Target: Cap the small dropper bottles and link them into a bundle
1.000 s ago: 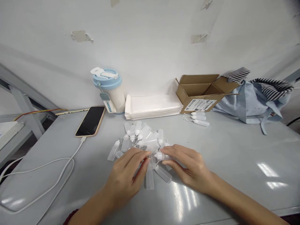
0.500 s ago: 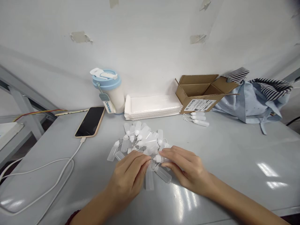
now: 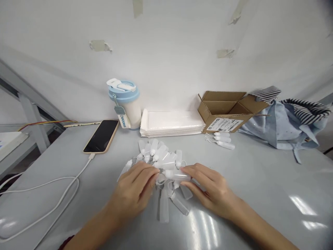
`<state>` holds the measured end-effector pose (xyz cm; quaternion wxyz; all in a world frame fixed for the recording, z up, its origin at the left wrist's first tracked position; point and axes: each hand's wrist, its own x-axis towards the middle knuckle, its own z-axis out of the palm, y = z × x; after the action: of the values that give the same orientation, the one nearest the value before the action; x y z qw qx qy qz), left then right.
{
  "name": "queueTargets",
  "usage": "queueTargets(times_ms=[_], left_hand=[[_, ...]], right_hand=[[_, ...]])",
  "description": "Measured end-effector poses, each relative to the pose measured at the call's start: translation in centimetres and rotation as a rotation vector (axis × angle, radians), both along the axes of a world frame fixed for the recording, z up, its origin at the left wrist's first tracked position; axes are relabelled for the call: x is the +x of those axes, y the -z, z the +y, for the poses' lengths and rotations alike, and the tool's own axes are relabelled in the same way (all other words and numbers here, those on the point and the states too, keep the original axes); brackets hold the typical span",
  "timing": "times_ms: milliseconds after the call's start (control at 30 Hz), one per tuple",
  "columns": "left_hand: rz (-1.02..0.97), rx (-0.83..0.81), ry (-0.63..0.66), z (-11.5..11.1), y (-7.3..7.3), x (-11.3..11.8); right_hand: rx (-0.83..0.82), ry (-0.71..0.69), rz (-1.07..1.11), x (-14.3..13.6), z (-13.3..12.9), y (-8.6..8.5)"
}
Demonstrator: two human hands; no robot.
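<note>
Between finger and thumb of my right hand (image 3: 209, 185) is a clear plastic dropper bottle (image 3: 177, 175), held near its base. It lies level above the pile, its white nozzle end pointing left. My left hand (image 3: 135, 187) is closed in a pinch just left of that nozzle; whatever its fingertips hold is too small to make out. Beneath and behind both hands spreads a heap of similar small dropper bottles (image 3: 162, 156) with thin looped strings or straps. Several of them, such as one bottle (image 3: 164, 206), stick out toward me. My left hand hides part of the heap.
Behind the heap lie stacked white padded envelopes (image 3: 173, 121), beside a blue-lidded tumbler (image 3: 130, 107). An open cardboard box (image 3: 225, 121) stands right of them, with a few separate bottles (image 3: 225, 144) before it. A phone (image 3: 101, 136) with its white cable (image 3: 75, 180) lies left; a blue bag (image 3: 281, 121) sits far right.
My left hand has moved left, away from my right hand. The right-hand fingers now grip nearer the bottle's base, so more of its body shows. The camera view has shifted slightly.
</note>
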<state>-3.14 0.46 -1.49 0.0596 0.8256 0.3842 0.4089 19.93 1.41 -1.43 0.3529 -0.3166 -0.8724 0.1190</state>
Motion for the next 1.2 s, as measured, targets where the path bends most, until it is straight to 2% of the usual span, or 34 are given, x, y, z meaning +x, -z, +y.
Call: queueTargets(times_ms=[167, 267, 367, 433, 533, 700, 900, 1200], left_hand=[[-0.006, 0.007, -0.241, 1.2, -0.5, -1.4], [0.024, -0.002, -0.327, 1.3, -0.8, -1.6], [0.048, -0.114, -0.303, 1.2, -1.0, -1.6], [0.041, -0.189, -0.283, 1.1, -0.9, -1.5], [0.028, -0.215, -0.292, 1.2, -0.5, -1.5], [0.035, -0.167, -0.310, 1.1, -0.1, -1.7], [0.058, -0.018, -0.290, 0.6, -0.9, -1.6], [0.085, 0.049, -0.310, 0.8, -1.3, -1.4]], right_hand=[[0.085, 0.209, -0.073, 2.9, 3.1, 0.0], [0.121, 0.352, -0.258, 5.9, 5.2, 0.5], [-0.003, 0.483, -0.510, 8.8, 6.6, 1.1], [-0.134, 0.606, -0.598, 10.2, 7.0, 1.3], [-0.306, 0.780, -0.715, 11.2, 6.9, 1.4], [-0.328, 0.816, -0.828, 10.9, 6.6, 1.6], [-0.297, 0.894, -0.836, 10.2, 7.0, 1.7], [-0.220, 0.992, -0.842, 10.8, 7.2, 1.6]])
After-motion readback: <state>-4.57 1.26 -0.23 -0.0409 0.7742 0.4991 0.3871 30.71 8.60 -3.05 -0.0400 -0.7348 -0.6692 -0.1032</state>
